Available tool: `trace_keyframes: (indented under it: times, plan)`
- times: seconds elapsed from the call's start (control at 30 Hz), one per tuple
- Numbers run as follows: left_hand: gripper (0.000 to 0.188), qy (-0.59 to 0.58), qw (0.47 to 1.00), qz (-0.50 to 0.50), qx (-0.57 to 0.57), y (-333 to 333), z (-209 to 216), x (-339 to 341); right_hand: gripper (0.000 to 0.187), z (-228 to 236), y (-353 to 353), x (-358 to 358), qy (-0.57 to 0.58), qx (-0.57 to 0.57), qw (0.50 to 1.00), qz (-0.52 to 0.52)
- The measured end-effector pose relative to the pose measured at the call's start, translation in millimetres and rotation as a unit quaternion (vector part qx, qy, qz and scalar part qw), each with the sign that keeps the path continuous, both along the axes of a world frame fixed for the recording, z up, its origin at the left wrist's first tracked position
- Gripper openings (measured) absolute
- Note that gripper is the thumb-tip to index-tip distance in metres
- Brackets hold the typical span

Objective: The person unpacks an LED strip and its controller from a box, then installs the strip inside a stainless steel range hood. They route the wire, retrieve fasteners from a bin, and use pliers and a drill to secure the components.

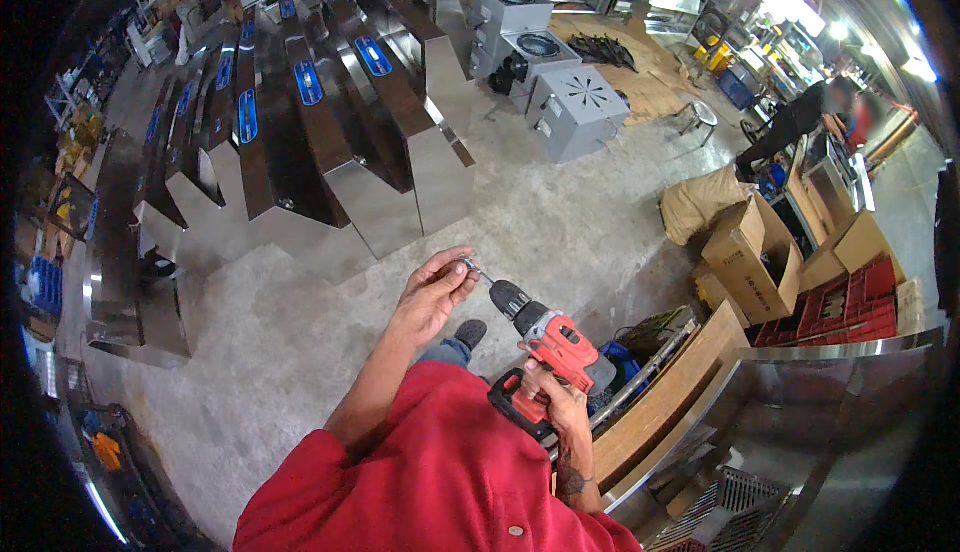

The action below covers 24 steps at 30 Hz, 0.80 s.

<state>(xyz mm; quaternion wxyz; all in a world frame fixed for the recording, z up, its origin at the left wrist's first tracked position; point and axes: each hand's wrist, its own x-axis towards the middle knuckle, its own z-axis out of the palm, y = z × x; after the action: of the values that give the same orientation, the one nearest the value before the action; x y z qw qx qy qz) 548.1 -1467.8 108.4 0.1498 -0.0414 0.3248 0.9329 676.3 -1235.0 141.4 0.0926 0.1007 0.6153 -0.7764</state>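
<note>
My right hand point(556, 398) is wrapped round the handle of a red and black cordless drill point(562, 350), which points up and to the left in front of me. A thin metal bit point(484, 274) sticks out of its black chuck point(511, 299). At the bit's far end, the thumb and fingers of my left hand point(431, 295) are pinched together. A small metal piece, perhaps a screw, shows between those fingertips, too small to name surely. Both hands are held above the grey concrete floor.
Long steel hoods point(330, 177) with blue labels stand at the left. Grey metal boxes point(575, 112) are farther off, near a round stool point(699, 117). To the right are cardboard boxes point(748, 260), red crates point(850, 302) and a steel trough point(820, 422). Another person point(795, 122) bends over a bench.
</note>
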Motion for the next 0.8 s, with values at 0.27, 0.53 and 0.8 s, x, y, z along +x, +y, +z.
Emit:
trace_keyframes:
  times: [0.27, 0.53, 0.8]
  plan:
    - [0.031, -0.003, 1.0, 0.014, 0.003, -6.2, 4.1, 0.2, 0.012, -2.1, 1.5, -0.9, -0.023, -0.021, 0.999, -0.006]
    - [0.034, 0.021, 0.998, 0.024, -0.048, -15.5, -8.1, 3.7, 0.013, -4.1, 1.5, -3.2, -0.067, -0.041, 0.997, 0.001]
    - [0.036, 0.151, 0.98, -0.037, -0.127, -11.3, -9.1, -0.2, 0.03, -10.3, 13.7, -3.4, -0.041, -0.064, 0.997, -0.007]
